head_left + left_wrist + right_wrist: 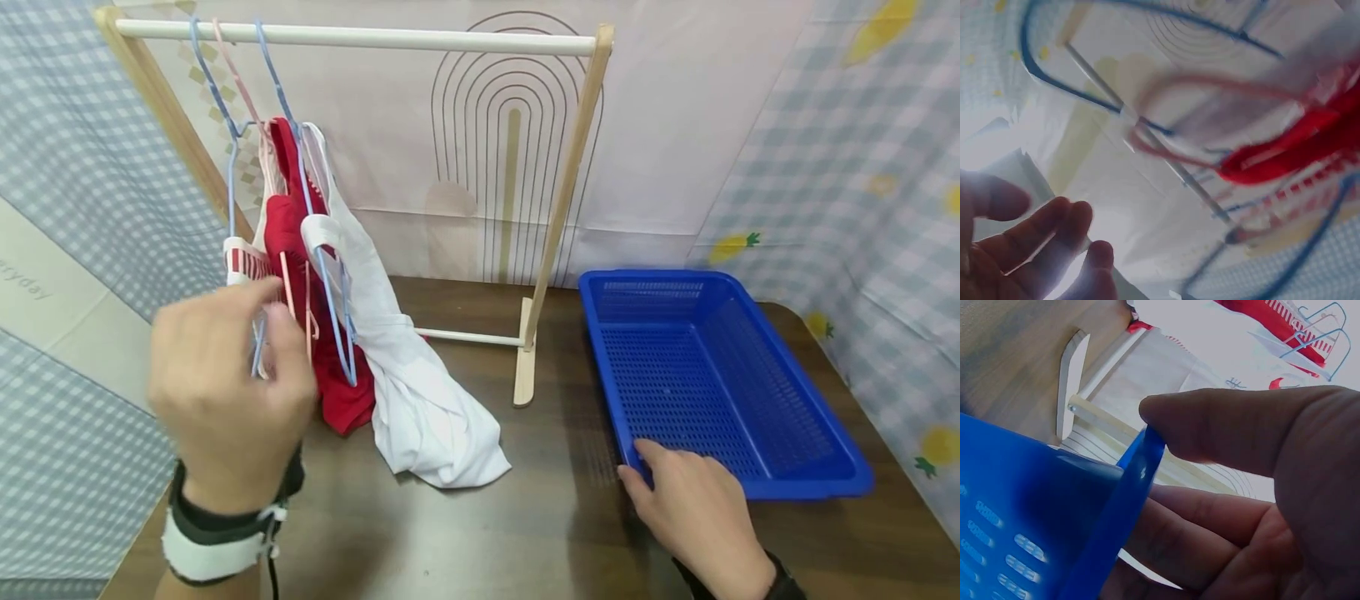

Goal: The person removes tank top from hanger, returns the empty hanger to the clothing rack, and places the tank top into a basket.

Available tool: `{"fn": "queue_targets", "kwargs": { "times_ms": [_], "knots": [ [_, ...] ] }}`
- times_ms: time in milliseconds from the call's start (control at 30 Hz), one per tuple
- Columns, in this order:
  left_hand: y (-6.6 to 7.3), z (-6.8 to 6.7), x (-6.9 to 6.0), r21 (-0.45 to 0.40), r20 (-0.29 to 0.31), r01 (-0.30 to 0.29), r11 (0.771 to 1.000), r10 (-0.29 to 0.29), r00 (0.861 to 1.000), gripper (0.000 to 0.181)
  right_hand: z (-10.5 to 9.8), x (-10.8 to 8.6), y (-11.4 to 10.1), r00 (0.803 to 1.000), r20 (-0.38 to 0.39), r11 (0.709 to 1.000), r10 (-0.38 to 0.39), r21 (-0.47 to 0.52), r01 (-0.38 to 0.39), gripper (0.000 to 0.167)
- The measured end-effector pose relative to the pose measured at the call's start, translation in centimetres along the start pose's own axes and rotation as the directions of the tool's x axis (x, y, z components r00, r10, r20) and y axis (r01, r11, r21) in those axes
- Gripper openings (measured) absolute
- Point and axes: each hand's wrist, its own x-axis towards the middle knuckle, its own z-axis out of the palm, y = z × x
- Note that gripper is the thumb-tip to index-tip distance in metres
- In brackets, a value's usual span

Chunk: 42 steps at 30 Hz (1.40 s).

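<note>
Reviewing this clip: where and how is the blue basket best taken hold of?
Probably by the rim at its near-left corner, coming from the near side, where the right hand pinches it. The blue basket sits open side up, so its raised edge fits between thumb and fingers. The far edge, close to the backdrop, looks harder to reach.

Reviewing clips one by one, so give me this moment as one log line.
left hand: near hangers, holding nothing | right hand: grips basket | clothes: hung on rack
</note>
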Motion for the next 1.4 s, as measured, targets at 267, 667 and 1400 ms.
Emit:
{"fn": "queue_targets", "kwargs": {
  "times_ms": [267,667,1400],
  "knots": [
    [-4.2,-1.1,2.1,0.281,0.312,0.177,0.943,-0.263,0.913,0.042,0.0,0.0,-0.1,1.000,-0.016,1.000,-0.010,0.003,0.010,0.042],
    [-6.2,-0.2,2.9,0.336,0.419,0.245,0.909,-0.378,0.826,0.040,0.0,-0.1,-0.1,1.000,-0.026,1.000,-0.011,0.007,0.011,0.042],
    [-6.7,-0.5,3.4,0.213,0.331,0.262,0.941,-0.322,0.887,0.033,0.0,-0.2,0.2,1.000,-0.022,1.000,-0.004,0.005,0.004,0.041]
  ]
}}
